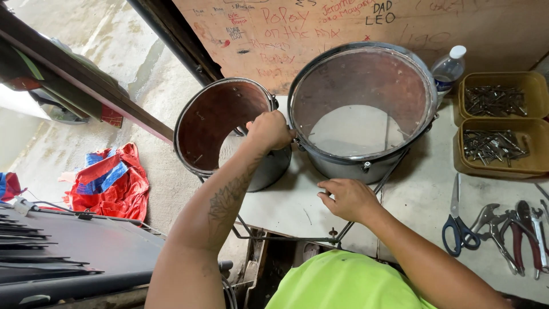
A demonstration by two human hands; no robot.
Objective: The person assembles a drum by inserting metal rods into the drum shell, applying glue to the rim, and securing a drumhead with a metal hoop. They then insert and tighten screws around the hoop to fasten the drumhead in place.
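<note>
Two open drum shells stand on a pale workbench. The smaller shell is at the left, dark brown inside with a metal rim. The larger shell sits to its right, grey outside with a metal hoop. My left hand is closed over the small shell's rim, where the two drums nearly meet. My right hand rests palm down on the bench in front of the large drum, fingers curled, holding nothing I can see. A thin metal rod frame runs under the drums along the bench edge.
Two tan trays of metal screws or lugs sit at the right, with a plastic bottle behind. Blue-handled scissors and several pliers lie on the bench. A scribbled plywood board stands behind. Red and blue cloth lies on the floor.
</note>
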